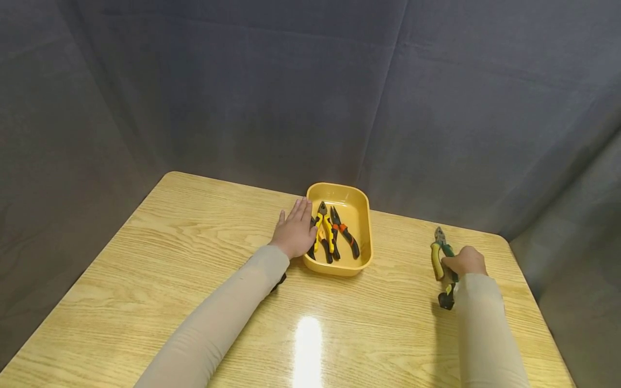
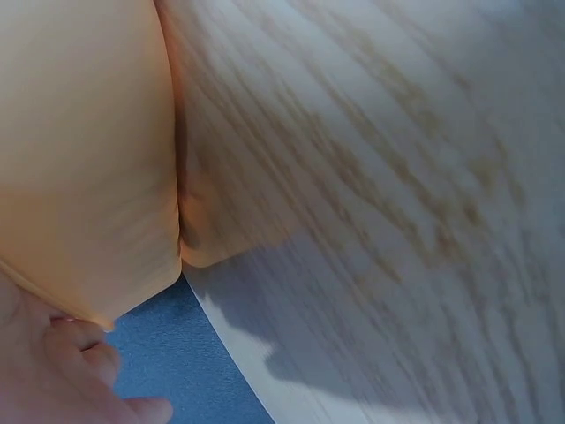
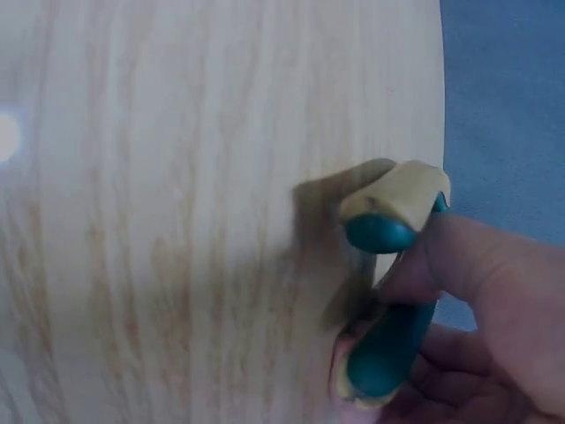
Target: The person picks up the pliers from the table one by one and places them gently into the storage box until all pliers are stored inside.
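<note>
My left hand (image 1: 293,229) rests on the left rim of a yellow plastic tray (image 1: 367,237), its fingers straight and pointing away. In the left wrist view, the tray's outer wall (image 2: 88,159) fills the upper left, with fingertips (image 2: 79,353) at its edge. Several pliers lie inside, among them a yellow-and-black pair (image 1: 328,231) and an orange-and-black pair (image 1: 345,231); the hand partly hides the leftmost. At the right, my right hand (image 1: 467,262) grips combination pliers (image 1: 436,258) with green-and-yellow handles. The right wrist view shows its thumb between the spread handles (image 3: 388,353).
Everything stands on a wood-grain table (image 1: 204,231) with rounded corners. Grey cloth (image 1: 271,97) hangs behind its far edge and at both sides. A small dark device (image 1: 446,297) sits by the right wrist. Light glares off the tabletop near the front.
</note>
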{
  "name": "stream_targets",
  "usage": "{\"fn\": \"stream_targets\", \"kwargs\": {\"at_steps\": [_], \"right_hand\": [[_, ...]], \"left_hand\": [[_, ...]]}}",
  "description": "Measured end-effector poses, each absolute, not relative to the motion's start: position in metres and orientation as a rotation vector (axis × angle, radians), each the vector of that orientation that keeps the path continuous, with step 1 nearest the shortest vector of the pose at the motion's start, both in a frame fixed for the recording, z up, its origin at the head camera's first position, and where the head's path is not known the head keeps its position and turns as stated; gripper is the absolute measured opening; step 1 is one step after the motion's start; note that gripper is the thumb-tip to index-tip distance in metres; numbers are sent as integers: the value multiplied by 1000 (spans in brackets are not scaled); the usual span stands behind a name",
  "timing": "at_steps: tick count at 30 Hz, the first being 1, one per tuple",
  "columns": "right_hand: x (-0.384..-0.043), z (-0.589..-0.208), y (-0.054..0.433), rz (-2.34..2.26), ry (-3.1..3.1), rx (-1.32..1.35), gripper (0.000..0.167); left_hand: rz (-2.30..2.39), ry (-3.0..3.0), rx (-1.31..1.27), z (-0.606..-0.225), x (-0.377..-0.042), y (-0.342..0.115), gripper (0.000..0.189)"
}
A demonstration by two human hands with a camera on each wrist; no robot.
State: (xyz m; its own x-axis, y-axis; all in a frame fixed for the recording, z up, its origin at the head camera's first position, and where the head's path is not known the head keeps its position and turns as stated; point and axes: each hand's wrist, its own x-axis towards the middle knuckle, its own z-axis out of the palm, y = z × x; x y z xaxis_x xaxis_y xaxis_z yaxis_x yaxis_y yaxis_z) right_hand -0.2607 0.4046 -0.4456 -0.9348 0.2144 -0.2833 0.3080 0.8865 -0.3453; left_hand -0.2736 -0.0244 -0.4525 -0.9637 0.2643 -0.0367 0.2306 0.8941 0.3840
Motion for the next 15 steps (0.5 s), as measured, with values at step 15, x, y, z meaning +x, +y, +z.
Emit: {"fn": "stream_targets", "kwargs": {"at_steps": [15], "right_hand": [[-260, -447, 416, -824, 2639, 409, 36]], "left_hand": [[586, 2965, 382, -452, -273, -25, 68]]}}
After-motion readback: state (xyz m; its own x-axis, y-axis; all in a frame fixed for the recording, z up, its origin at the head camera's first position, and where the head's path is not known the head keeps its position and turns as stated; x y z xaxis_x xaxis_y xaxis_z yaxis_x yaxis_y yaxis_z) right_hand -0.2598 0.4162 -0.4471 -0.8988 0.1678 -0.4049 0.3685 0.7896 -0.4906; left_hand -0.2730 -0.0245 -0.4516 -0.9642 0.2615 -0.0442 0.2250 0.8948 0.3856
